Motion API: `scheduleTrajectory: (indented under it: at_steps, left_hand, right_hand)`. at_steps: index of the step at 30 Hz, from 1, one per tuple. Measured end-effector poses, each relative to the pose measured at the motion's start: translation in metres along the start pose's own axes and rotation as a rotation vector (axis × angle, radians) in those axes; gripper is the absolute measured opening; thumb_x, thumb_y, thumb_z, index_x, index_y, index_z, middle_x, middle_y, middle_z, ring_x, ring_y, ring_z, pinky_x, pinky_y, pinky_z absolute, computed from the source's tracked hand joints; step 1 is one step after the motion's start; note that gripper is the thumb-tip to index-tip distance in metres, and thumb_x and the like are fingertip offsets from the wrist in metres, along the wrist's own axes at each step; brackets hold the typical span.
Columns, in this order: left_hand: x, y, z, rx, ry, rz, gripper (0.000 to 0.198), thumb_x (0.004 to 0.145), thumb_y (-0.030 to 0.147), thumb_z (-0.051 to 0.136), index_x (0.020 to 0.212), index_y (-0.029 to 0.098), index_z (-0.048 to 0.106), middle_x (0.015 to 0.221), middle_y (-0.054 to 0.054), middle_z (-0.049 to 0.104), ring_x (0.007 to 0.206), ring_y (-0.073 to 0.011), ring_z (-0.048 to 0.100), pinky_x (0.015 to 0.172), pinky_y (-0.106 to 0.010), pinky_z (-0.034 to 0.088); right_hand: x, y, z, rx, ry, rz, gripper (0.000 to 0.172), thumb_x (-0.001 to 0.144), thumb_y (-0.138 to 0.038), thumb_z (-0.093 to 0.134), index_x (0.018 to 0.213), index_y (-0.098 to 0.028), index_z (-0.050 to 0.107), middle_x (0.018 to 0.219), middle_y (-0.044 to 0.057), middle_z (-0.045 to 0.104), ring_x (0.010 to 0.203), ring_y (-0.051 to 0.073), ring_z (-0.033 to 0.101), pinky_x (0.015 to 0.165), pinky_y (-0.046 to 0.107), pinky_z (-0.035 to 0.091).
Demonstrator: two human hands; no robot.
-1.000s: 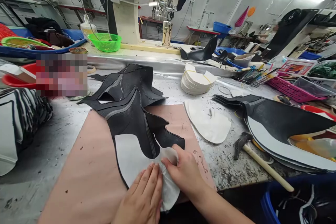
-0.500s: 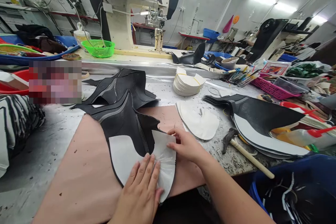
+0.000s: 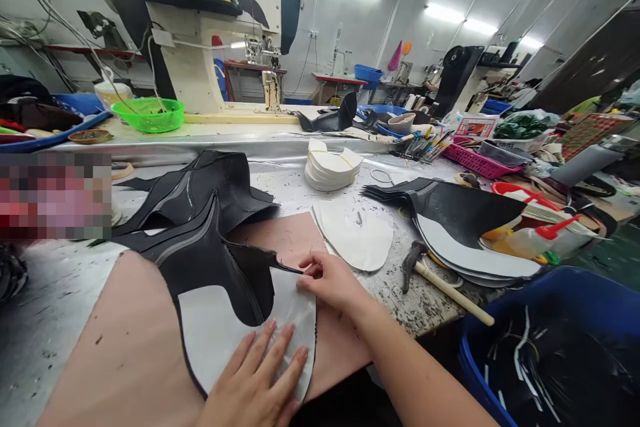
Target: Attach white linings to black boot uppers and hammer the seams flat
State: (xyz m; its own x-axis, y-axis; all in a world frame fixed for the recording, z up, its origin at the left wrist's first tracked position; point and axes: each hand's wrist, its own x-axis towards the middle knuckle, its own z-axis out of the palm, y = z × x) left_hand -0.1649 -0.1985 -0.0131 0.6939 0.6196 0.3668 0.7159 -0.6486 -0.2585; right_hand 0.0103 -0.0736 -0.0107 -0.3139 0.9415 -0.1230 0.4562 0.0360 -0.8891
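A black leather boot upper [image 3: 195, 247] lies spread out in front of me, a white lining piece [image 3: 207, 323] covering its near part. My left hand [image 3: 255, 377] rests flat on the white piece, fingers stretched and slightly apart. At the right edge of the upper, my right hand [image 3: 333, 287] has its thumb and fingers curled together on the rim. Beneath lies a pinkish-tan sheet [image 3: 113, 347]. More black uppers [image 3: 215, 170] lie behind. To the right of my right hand are loose white pieces [image 3: 357, 240].
A bundled stack of white pieces [image 3: 330, 170] stands farther back. On the right are a hammer [image 3: 453, 290], stacked black-and-white pieces [image 3: 463, 213], a glue bottle [image 3: 525, 240] and a blue bin [image 3: 550, 340] below the table edge. A sewing machine [image 3: 187, 60] stands behind, beside a green basket [image 3: 150, 117].
The camera view has turned rightward, so the scene sits farther left. My left hand has slid nearer on the white piece and spread its fingers; my right hand stays at the rim.
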Motion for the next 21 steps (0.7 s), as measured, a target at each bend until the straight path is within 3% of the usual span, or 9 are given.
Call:
scheduleTrajectory:
  at_steps: [2, 5, 8, 13, 16, 18, 21]
  left_hand:
    - [0.011, 0.0, -0.002, 0.006, -0.028, -0.01, 0.028, 0.085, 0.032, 0.044, 0.106, 0.025, 0.062, 0.11, -0.006, 0.064, 0.099, -0.0243, 0.057, 0.081, -0.035, 0.038]
    - [0.026, 0.003, 0.002, 0.063, -0.121, -0.123, 0.028, 0.081, 0.011, 0.039, 0.087, 0.017, 0.066, 0.092, -0.011, 0.066, 0.077, -0.0221, 0.059, 0.067, -0.034, 0.041]
    - [0.032, 0.004, 0.012, 0.093, -0.114, -0.223, 0.036, 0.073, 0.003, 0.038, 0.095, 0.01, 0.065, 0.091, -0.013, 0.065, 0.073, -0.0221, 0.058, 0.068, -0.035, 0.041]
    - [0.031, -0.008, 0.026, 0.085, 0.059, -0.32, 0.036, 0.081, 0.022, 0.042, 0.107, 0.01, 0.063, 0.114, -0.016, 0.061, 0.106, -0.0303, 0.052, 0.089, -0.043, 0.033]
    - [0.038, -0.016, 0.029, 0.023, -0.009, -0.386, 0.037, 0.076, 0.037, 0.048, 0.098, 0.014, 0.067, 0.116, -0.017, 0.061, 0.106, -0.0313, 0.052, 0.088, -0.043, 0.033]
    - [0.043, -0.02, 0.029, 0.018, -0.082, -0.411, 0.033, 0.073, 0.038, 0.053, 0.092, 0.016, 0.068, 0.117, -0.016, 0.061, 0.102, -0.0306, 0.054, 0.086, -0.042, 0.035]
    - [0.042, -0.021, 0.032, 0.069, -0.067, -0.411, 0.037, 0.077, 0.037, 0.051, 0.102, 0.014, 0.066, 0.119, -0.016, 0.06, 0.101, -0.0289, 0.056, 0.086, -0.04, 0.035]
  right_hand:
    - [0.0, -0.001, 0.002, -0.014, 0.03, -0.009, 0.023, 0.065, -0.011, 0.066, 0.086, -0.019, 0.06, 0.066, -0.005, 0.063, 0.064, 0.013, 0.059, 0.058, 0.022, 0.044]
    - [-0.001, -0.002, 0.006, -0.045, 0.07, -0.029, 0.021, 0.065, -0.009, 0.064, 0.083, -0.018, 0.059, 0.065, -0.005, 0.062, 0.063, 0.012, 0.059, 0.059, 0.022, 0.045]
    - [-0.003, -0.002, 0.009, -0.092, 0.097, -0.057, 0.022, 0.066, -0.007, 0.062, 0.084, -0.018, 0.058, 0.067, -0.004, 0.062, 0.064, 0.012, 0.059, 0.061, 0.022, 0.045]
    - [-0.006, -0.003, 0.012, -0.215, 0.113, -0.114, 0.02, 0.069, -0.008, 0.059, 0.085, -0.02, 0.058, 0.071, -0.002, 0.063, 0.065, 0.014, 0.059, 0.061, 0.024, 0.045]
    - [-0.009, -0.008, 0.015, -0.319, 0.149, -0.154, 0.024, 0.071, -0.005, 0.055, 0.09, -0.018, 0.059, 0.079, 0.002, 0.063, 0.073, 0.017, 0.059, 0.068, 0.028, 0.046]
    - [-0.014, -0.01, 0.018, -0.387, 0.181, -0.189, 0.029, 0.071, -0.001, 0.051, 0.094, -0.016, 0.06, 0.092, 0.008, 0.062, 0.087, 0.022, 0.057, 0.079, 0.034, 0.044]
    - [-0.028, -0.004, 0.026, -0.539, 0.15, -0.355, 0.038, 0.073, 0.0, 0.046, 0.105, -0.015, 0.06, 0.106, 0.012, 0.06, 0.101, 0.025, 0.052, 0.088, 0.039, 0.041]
